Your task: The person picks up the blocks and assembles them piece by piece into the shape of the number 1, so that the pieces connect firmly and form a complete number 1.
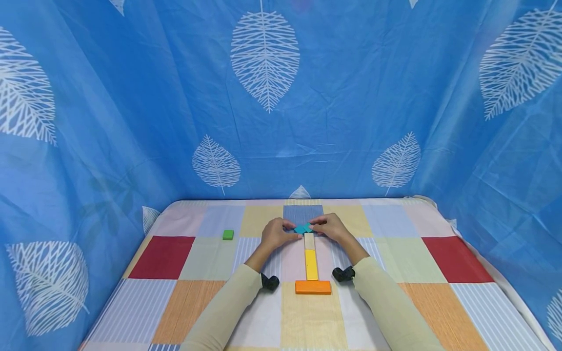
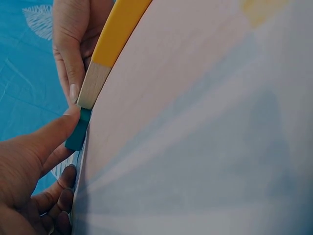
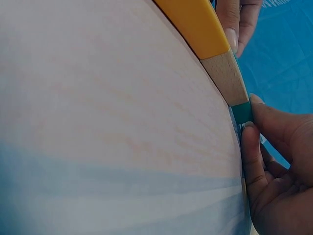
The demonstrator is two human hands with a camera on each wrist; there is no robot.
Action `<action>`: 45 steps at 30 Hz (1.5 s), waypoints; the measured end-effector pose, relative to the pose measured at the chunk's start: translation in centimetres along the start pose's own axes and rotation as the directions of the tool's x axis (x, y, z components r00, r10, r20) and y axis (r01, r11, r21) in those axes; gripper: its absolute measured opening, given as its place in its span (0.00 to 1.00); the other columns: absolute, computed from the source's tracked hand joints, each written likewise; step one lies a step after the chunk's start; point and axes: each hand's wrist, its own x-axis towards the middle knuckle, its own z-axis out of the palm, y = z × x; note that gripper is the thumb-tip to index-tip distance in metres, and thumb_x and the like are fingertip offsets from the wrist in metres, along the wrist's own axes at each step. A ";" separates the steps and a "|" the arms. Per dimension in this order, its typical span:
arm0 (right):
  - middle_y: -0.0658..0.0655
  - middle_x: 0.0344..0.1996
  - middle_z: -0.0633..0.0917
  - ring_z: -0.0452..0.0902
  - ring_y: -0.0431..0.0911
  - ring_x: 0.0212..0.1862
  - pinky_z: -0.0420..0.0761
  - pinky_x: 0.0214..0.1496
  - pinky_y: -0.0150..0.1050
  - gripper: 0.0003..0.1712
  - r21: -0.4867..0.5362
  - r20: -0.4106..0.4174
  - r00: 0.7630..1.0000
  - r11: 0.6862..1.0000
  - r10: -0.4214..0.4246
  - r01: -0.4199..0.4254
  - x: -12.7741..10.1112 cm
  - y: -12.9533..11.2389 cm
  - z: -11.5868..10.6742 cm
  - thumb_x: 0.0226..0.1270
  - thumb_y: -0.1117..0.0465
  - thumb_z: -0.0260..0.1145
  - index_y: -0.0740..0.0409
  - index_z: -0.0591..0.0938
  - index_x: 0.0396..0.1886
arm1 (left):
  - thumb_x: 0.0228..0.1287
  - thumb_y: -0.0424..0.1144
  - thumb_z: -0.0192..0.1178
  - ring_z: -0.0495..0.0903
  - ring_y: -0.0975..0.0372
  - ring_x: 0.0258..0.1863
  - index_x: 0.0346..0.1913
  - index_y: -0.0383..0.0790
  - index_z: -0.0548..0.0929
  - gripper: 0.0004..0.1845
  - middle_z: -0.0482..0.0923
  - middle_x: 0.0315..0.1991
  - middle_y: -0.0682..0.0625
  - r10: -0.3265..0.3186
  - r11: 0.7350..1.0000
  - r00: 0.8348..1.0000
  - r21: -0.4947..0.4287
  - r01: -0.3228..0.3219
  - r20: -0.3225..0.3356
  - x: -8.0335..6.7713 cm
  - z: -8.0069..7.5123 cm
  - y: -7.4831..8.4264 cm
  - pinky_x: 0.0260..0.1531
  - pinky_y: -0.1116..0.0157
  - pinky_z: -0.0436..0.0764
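Mid-frame, the left hand and right hand both pinch a teal block touching the natural wood block; open cloth-covered table lies all around.

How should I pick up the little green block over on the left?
Pinch the green block across its two opposite side faces, coming straight down from above. It lies flat and alone on the tablecloth, with free space all round, so probably any pair of sides works.
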 end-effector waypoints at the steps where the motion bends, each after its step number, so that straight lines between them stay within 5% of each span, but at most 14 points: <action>1: 0.63 0.45 0.88 0.83 0.43 0.37 0.84 0.38 0.36 0.15 0.002 0.001 1.000 1.000 0.003 -0.003 0.0 0.0 0.0 0.70 0.63 0.70 0.67 0.87 0.51 | 0.50 0.52 0.80 0.80 0.60 0.38 0.44 0.44 0.92 0.20 0.87 0.40 0.53 0.001 1.000 1.000 0.001 -0.001 0.001 0.0 0.0 0.0 0.40 0.61 0.79; 9: 0.63 0.46 0.88 0.83 0.43 0.37 0.84 0.39 0.36 0.15 -0.007 -0.004 1.000 1.000 0.012 -0.012 -0.2 -0.2 -0.1 0.70 0.63 0.70 0.66 0.87 0.52 | 0.51 0.52 0.79 0.81 0.61 0.38 0.46 0.45 0.92 0.21 0.87 0.40 0.52 0.027 0.999 0.999 -0.025 -0.027 0.031 0.2 -0.3 -0.3 0.39 0.62 0.80; 21: 0.61 0.43 0.88 0.82 0.42 0.35 0.84 0.38 0.36 0.15 -0.015 -0.014 1.000 1.000 0.014 -0.014 -0.1 -0.1 0.0 0.69 0.62 0.70 0.65 0.88 0.51 | 0.57 0.43 0.76 0.83 0.58 0.35 0.50 0.37 0.90 0.20 0.88 0.39 0.43 0.117 0.966 0.992 -0.238 -0.103 0.046 0.0 -1.9 -0.8 0.37 0.61 0.82; 45: 0.59 0.41 0.88 0.81 0.42 0.35 0.83 0.38 0.35 0.15 -0.019 -0.020 1.000 1.000 0.005 -0.005 -0.3 -0.2 0.1 0.68 0.63 0.71 0.65 0.88 0.51 | 0.60 0.45 0.74 0.81 0.53 0.40 0.53 0.39 0.88 0.21 0.86 0.47 0.40 0.112 0.978 0.993 -0.169 -0.119 -0.049 -2.1 -6.6 -1.2 0.40 0.54 0.81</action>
